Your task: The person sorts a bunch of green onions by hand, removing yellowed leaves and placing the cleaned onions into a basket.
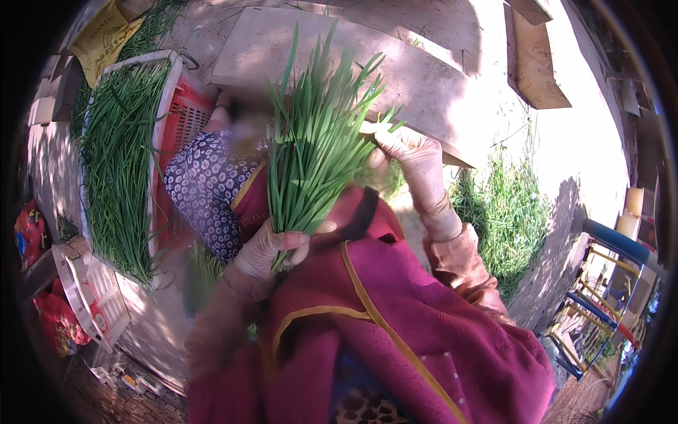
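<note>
My left hand [273, 246], in a pale thin glove, is closed around the base of a bunch of long flat green leaves [312, 153], which look like garlic chives. The leaves fan upward above my lap, over the maroon apron with yellow trim [392, 286]. My right hand [397, 143], gloved too, is at the right edge of the bunch with thumb and fingers pinched on a few leaf tips [394, 117]. Some of its fingers curl out of sight behind the palm.
A red and white plastic crate [177, 122] full of similar leaves stands at the left. Loose greens [503, 222] lie on the ground at the right. A board [424, 79] lies ahead, a wooden block [537, 63] beyond. At the lower left is a white plastic basket [92, 297].
</note>
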Demonstrator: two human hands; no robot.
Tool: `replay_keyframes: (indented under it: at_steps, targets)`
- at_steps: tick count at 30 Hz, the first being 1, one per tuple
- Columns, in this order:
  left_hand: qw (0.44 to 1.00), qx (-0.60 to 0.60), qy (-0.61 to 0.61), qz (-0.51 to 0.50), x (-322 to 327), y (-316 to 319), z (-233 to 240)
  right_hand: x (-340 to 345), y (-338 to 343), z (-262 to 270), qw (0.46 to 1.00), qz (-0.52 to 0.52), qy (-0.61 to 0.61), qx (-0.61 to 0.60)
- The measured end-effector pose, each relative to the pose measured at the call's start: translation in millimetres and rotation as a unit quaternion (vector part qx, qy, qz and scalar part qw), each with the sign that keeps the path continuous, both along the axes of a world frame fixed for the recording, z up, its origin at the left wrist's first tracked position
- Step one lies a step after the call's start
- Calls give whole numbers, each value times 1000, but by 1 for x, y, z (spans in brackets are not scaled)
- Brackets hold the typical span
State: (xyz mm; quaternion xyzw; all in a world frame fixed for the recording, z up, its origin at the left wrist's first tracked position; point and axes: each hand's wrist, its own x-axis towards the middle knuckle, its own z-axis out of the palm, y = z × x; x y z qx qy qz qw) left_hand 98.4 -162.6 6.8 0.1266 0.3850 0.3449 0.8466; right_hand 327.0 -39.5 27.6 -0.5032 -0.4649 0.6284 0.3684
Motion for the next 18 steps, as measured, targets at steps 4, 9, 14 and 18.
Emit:
replay_keyframes:
  at_steps: [4, 9, 14, 18]
  targets:
    - [1000, -1, 13, 5, 5, 1, -1, 18, 0, -6, 999, 17, -37, -22]
    - [1000, 5, 27, 10, 9, -4, -5, 40, 7, -16, 999, -10, -36, -37]
    - [999, 17, 30, 32, 13, -8, -3, 53, 7, 3, 988, -61, -120, 70]
    - [999, 18, 31, 32, 16, -7, -2, 26, -21, 26, 971, 95, -172, 139]
